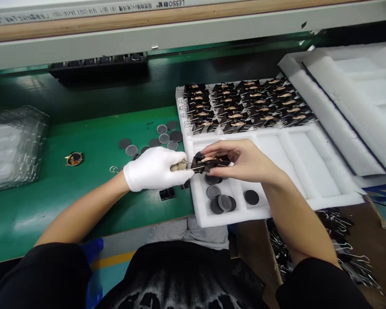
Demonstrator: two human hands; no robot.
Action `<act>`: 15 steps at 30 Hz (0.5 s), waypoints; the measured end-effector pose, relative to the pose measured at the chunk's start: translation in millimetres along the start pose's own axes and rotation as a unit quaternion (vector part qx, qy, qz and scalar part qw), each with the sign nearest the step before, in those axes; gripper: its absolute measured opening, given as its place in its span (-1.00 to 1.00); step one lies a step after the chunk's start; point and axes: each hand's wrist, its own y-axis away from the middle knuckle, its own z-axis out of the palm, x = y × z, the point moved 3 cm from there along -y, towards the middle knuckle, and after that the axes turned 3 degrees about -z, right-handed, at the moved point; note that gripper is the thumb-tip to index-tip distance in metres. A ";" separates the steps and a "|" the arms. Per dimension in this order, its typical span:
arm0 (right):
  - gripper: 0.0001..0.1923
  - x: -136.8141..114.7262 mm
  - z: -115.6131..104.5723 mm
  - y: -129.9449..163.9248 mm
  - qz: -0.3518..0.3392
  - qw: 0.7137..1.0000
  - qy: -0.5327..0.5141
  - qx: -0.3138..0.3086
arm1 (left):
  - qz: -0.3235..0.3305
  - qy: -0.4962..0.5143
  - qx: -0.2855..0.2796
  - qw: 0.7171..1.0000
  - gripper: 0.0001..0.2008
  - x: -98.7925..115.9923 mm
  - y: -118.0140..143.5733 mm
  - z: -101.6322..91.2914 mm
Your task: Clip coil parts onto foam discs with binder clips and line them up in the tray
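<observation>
My left hand [157, 168], in a white glove with bare fingertips, pinches the wire handles of a black binder clip [197, 165]. My bare right hand [241, 161] grips a gold-rimmed watch case [209, 159] from the other side, with black clips at its edges. Fingers partly hide the case. Both hands meet over the near left part of a white foam tray [266, 216]. Below them in the tray are several dark round discs [225, 202]. Another black binder clip [167, 194] lies on the green table [93, 193] near my left hand.
Rows of clipped watch cases [234, 105] fill the tray's far half. Loose discs [164, 138] and a single watch case [74, 159] lie on the table. Clear plastic trays [16, 146] are stacked left. Foam sheets [357, 98] stand right, above a cardboard box [366, 223] of binder clips.
</observation>
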 end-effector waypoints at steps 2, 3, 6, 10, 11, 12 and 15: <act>-0.56 0.9 0.1 0.8 -0.003 0.991 -0.119 -0.057 | -0.046 0.148 -0.050 0.987 -0.65 -2.5 -0.1 -3.1; -0.58 1.1 0.0 1.4 -0.005 0.983 -0.169 -0.073 | -0.069 0.243 -0.078 0.964 -0.66 -3.3 -0.2 -3.0; -0.55 -0.2 2.0 2.0 -0.035 0.972 -0.228 -0.030 | -0.116 0.485 -0.130 0.857 -0.59 -3.0 -1.0 1.0; -0.29 -17.1 24.9 -0.2 -0.147 0.963 -0.225 -0.023 | -0.142 0.611 -0.186 0.756 -0.51 2.9 0.0 9.5; -0.29 -22.4 32.1 -1.4 -0.169 0.964 -0.206 -0.018 | -0.143 0.622 -0.194 0.745 -0.51 5.1 1.0 11.0; -0.34 -27.4 37.7 -2.7 -0.189 0.965 -0.182 0.006 | -0.144 0.629 -0.200 0.737 -0.50 7.2 2.2 12.4; -0.62 -39.1 40.9 -5.4 -0.218 0.963 -0.106 0.121 | -0.158 0.607 -0.224 0.746 -0.43 12.2 6.8 16.9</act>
